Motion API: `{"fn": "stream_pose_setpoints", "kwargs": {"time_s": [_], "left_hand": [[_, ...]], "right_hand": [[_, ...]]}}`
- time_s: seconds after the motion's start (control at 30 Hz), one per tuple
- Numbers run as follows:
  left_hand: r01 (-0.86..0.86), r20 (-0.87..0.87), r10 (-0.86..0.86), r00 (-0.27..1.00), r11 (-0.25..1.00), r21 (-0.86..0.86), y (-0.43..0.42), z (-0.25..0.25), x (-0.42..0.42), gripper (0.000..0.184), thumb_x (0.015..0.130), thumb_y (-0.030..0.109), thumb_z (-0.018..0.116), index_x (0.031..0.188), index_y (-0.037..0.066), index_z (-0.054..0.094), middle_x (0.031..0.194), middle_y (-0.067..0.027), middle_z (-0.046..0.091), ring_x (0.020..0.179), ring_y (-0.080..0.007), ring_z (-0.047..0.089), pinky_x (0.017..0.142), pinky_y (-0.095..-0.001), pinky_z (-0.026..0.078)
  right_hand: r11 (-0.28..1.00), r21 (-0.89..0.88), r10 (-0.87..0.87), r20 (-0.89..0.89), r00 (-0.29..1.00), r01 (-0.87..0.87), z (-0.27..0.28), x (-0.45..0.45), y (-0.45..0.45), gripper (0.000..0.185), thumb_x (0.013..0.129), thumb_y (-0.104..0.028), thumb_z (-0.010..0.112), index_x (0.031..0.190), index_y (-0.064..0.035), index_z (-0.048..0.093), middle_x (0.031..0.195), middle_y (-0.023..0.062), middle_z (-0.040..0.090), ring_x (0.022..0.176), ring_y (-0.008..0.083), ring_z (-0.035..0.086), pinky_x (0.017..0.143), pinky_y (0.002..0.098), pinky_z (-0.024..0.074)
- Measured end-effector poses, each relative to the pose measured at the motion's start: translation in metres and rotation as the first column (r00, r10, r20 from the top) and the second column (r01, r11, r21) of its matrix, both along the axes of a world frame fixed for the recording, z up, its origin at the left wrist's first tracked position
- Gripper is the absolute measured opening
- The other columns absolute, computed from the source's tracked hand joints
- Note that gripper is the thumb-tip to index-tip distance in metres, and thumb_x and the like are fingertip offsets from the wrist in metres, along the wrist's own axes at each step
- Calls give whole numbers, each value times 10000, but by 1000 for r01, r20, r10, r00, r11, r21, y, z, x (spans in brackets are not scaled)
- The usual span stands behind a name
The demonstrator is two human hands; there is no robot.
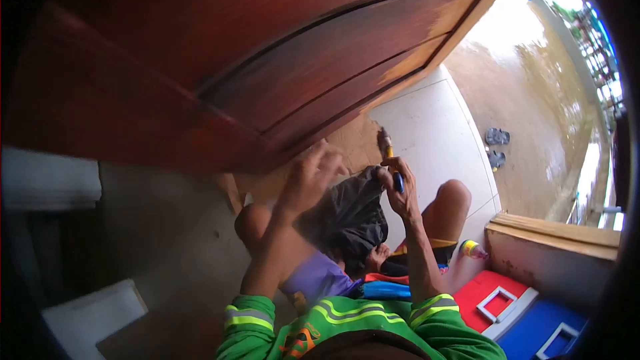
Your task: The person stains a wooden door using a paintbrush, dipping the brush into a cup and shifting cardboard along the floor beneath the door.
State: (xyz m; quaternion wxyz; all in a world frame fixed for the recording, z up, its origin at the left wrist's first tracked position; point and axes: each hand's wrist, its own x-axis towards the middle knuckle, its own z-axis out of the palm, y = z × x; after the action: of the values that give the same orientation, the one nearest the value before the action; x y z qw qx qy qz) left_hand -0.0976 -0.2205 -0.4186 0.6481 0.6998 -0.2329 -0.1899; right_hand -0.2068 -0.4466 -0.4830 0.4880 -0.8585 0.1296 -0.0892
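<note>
My right hand (401, 190) is closed around a paintbrush (389, 150) with a yellow and blue handle, its dark bristles pointing up and away from me. Dark cloth (353, 210) hangs between my knees, its upper corner touching the fingers of that hand. To its left, my left hand (315, 177) is raised and blurred, fingers loosely bent and apart, with nothing visible in them. Above both hands leans a large wooden panelled door (347, 60), mostly coated dark red-brown. Paler bare-looking wood shows along its right side.
White floor tiles (433, 120) lie beyond the brush, beside a brown stained patch (357, 140). Sandals (497, 137) sit on the wet ground outside. A colourful bottle (473, 249) stands near red and blue panels (493, 300). At lower left is a white board (100, 317).
</note>
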Motion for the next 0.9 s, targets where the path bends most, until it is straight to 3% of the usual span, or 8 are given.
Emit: {"fn": "stream_pose_setpoints", "kwargs": {"time_s": [0.1,0.2,0.27,0.33,0.4,0.7,0.8,0.9], "left_hand": [[-113,-60,118,991,990,82,49,40,-22,247,1061,219,478,1007,20,614,863,-65,678,850,-135,635,843,-304,509],[-272,3,272,962,962,-16,92,64,-42,256,1059,210,461,967,20,607,854,-59,664,847,-125,613,849,-305,485],[-375,59,377,924,926,-48,126,85,-57,289,1059,226,441,938,15,598,874,-66,652,833,-129,595,846,-296,467],[-571,298,529,795,818,70,158,98,-67,284,1050,236,429,978,15,592,917,-93,650,831,-151,595,845,-318,472],[-660,256,655,711,747,-78,176,114,-74,243,1031,214,437,1047,16,576,929,-121,646,843,-174,602,854,-338,478],[-754,699,646,307,613,-236,227,222,-32,475,1033,353,428,1342,7,532,1260,-194,619,1204,-286,588,1062,-441,432],[-751,779,596,195,602,-272,203,273,-9,553,1046,414,399,1399,2,507,1367,-202,568,1281,-287,534,1098,-447,403],[-734,778,616,126,585,-344,185,313,9,572,1055,450,396,1397,2,493,1396,-159,524,1279,-235,493,1085,-403,383]], "right_hand": [[989,80,124,-16,992,-122,-8,23,3,378,962,-335,631,1192,-42,571,859,99,618,780,188,603,720,343,475],[958,142,229,150,962,-250,-5,57,23,291,981,-286,612,1112,-28,585,827,115,643,760,212,637,689,345,486],[905,-34,424,80,902,-423,-19,80,25,224,977,-225,616,1096,-34,613,902,175,665,830,285,660,741,394,510],[860,-68,508,9,861,-506,-35,95,34,187,972,-198,619,1083,-48,630,928,207,683,866,329,682,764,424,525],[866,20,500,-41,865,-499,-49,105,46,175,967,-205,621,1074,-68,636,904,212,694,869,346,703,756,435,533],[739,-244,565,-283,775,-628,-147,136,66,211,936,-220,618,1091,-85,664,1016,164,712,949,360,695,789,422,546],[700,-273,650,-138,747,-660,-179,130,58,238,939,-211,602,1125,-87,684,1109,142,710,1015,363,678,866,462,549],[841,-72,519,-171,838,-536,-156,117,66,290,936,-252,612,1162,-81,676,1098,174,713,1013,368,683,838,452,545]]}}
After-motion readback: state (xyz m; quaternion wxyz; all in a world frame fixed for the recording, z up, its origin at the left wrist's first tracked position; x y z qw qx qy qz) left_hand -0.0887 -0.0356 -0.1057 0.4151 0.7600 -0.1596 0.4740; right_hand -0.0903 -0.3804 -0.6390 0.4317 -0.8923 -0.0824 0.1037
